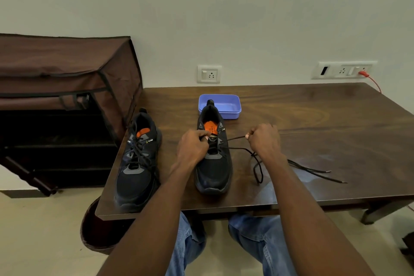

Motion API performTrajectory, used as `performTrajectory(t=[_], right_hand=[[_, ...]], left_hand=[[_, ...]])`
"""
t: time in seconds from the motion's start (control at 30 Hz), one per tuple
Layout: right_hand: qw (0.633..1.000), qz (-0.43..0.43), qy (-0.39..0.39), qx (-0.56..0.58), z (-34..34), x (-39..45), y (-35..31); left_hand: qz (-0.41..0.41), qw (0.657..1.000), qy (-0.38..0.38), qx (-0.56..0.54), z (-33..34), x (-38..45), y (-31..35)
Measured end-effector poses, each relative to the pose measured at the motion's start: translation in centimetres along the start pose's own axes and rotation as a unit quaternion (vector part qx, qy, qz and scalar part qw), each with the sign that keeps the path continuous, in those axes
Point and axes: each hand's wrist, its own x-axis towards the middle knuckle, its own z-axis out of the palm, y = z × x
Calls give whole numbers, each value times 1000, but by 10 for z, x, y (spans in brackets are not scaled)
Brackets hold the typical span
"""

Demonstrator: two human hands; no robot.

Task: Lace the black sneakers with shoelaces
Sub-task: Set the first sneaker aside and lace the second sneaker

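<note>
Two black sneakers with orange insoles stand on the dark wooden table [313,119], toes toward me. The left sneaker [136,163] has a black lace threaded through its eyelets. The right sneaker [214,163] is in the middle. My left hand [192,148] pinches its tongue and upper eyelet area. My right hand [265,141] grips a black shoelace [257,163] that runs taut from the shoe's eyelets. The lace's loose ends trail across the table to the right.
A blue plastic tray [224,102] sits just behind the right sneaker. A brown fabric shoe rack [67,96] stands left of the table. Wall sockets with a red cable [371,80] are behind. My knees in jeans are under the front edge.
</note>
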Motion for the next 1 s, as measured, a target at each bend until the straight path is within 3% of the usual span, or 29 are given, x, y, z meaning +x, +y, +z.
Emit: performTrajectory(t=[0.17, 0.27, 0.33, 0.43, 0.5, 0.57, 0.63, 0.67, 0.73, 0.83, 0.9, 1.0], right_hand=[[996, 29, -61, 66, -6, -3, -9], [981, 13, -166, 104, -21, -16, -21], [970, 1, -232, 71, -24, -21, -23], [947, 17, -307, 87, -29, -29, -25], [914, 23, -334, 228, -38, -32, -23], [839, -22, -372, 397, -49, -38, -25], [767, -95, -388, 502, -54, -44, -30], [752, -124, -379, 525, -54, -46, -34], [758, -156, -335, 538, -49, -47, -44], [818, -151, -231, 506, -39, -45, -58], [860, -128, -125, 479, -30, -39, -61], [921, -72, 11, 383, -21, -30, -59]], left_hand=[[11, 999, -29, 12, 0, 2, -5], [12, 999, -52, 4, -2, 2, -5], [13, 998, -57, -7, -4, 1, -5], [25, 999, -28, -10, -12, -3, -4], [0, 1000, 11, -27, -18, -6, -3], [-75, 992, 17, -101, -26, -9, 0], [-170, 947, -68, -266, -35, -13, 4], [-200, 908, -136, -343, -41, -15, 8], [-211, 834, -245, -447, -49, -19, 10], [-170, 765, -313, -537, -54, -22, 13], [-157, 745, -322, -562, -54, -20, 13], [-161, 751, -294, -569, -59, -19, 8]])
